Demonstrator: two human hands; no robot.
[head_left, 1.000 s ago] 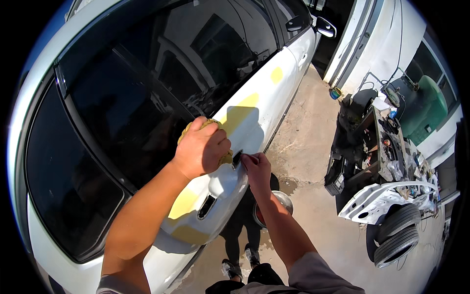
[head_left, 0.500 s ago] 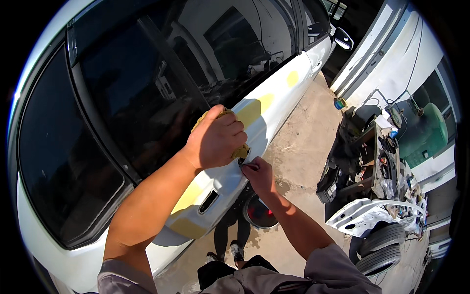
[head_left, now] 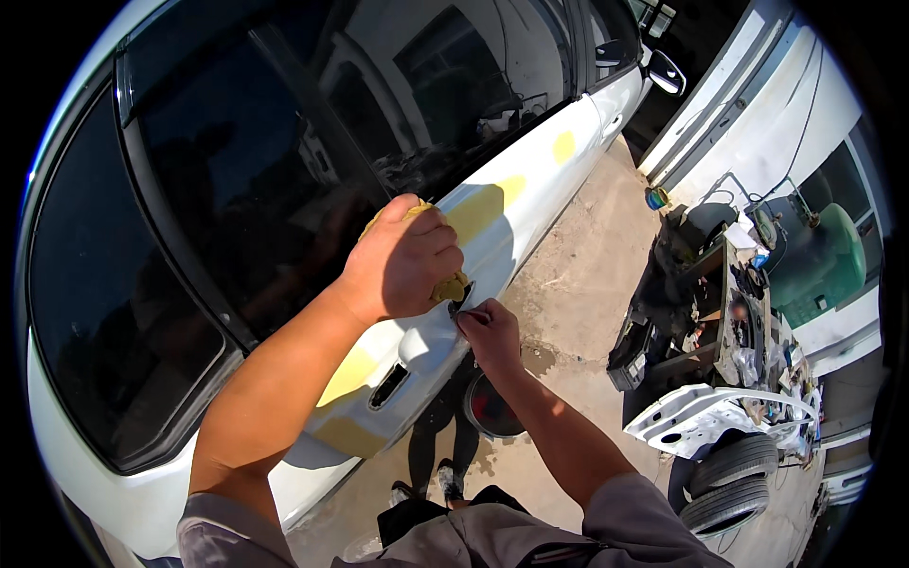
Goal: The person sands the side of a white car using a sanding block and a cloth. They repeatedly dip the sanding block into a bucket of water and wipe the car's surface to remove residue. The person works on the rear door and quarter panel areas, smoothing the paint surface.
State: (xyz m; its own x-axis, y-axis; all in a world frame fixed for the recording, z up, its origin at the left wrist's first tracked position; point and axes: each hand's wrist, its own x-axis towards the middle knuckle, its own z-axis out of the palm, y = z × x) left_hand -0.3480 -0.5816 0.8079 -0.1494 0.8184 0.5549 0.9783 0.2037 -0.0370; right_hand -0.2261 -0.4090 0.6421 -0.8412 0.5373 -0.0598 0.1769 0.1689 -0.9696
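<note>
My left hand (head_left: 402, 260) is closed around a crumpled yellow cloth (head_left: 451, 287), against the side of a white car (head_left: 530, 241) just below its dark window. Close beside it, the thumb and fingers of my right hand (head_left: 490, 331) are pinched together at the edge of a dark door-handle opening (head_left: 461, 299). What the right fingers hold, if anything, is too small and shaded to name. Matte yellow patches (head_left: 485, 210) mark the door panel. Nearer to me, a second dark handle opening (head_left: 389, 386) shows in the bodywork.
A round dark bucket (head_left: 494, 405) stands on the concrete below my right forearm. To the right are a cluttered workbench (head_left: 691, 355), a loose white door panel (head_left: 705, 417), stacked tyres (head_left: 729, 492) and a green tank (head_left: 824, 251). The car's side mirror (head_left: 666, 73) juts out at the far end.
The whole view has shifted slightly, so car and hands sit a little further left. Both hands stay at the same handle opening, with the cloth still in the left.
</note>
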